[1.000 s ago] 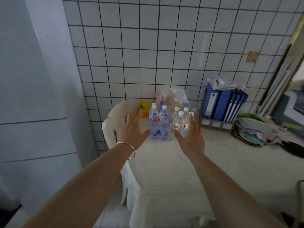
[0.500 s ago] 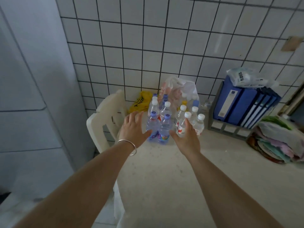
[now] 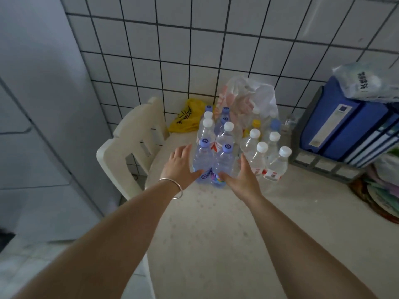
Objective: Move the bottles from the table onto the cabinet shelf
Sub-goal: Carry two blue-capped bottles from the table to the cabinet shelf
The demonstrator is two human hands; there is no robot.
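Several clear water bottles stand bunched at the back of the pale table (image 3: 216,238), against the tiled wall. The two nearest have blue caps: the left blue-capped bottle (image 3: 203,156) and the right blue-capped bottle (image 3: 224,162). My left hand (image 3: 179,167), with a silver bangle on its wrist, wraps the left one, thumb in front and fingers along its side. My right hand (image 3: 243,178) wraps the right one the same way. White-capped bottles (image 3: 259,156) stand just right of my right hand. Both held bottles rest on the table.
A grey cabinet (image 3: 43,104) fills the left side. A cream plastic chair (image 3: 129,147) stands between it and the table. Behind the bottles lie a yellow bag (image 3: 185,117) and a clear plastic bag (image 3: 248,98). Blue binders (image 3: 345,130) in a grey rack (image 3: 319,162) stand at the right.
Both hands have reached forward to the bottles and closed in around the two front blue-capped ones. The view has come closer and tilted down.
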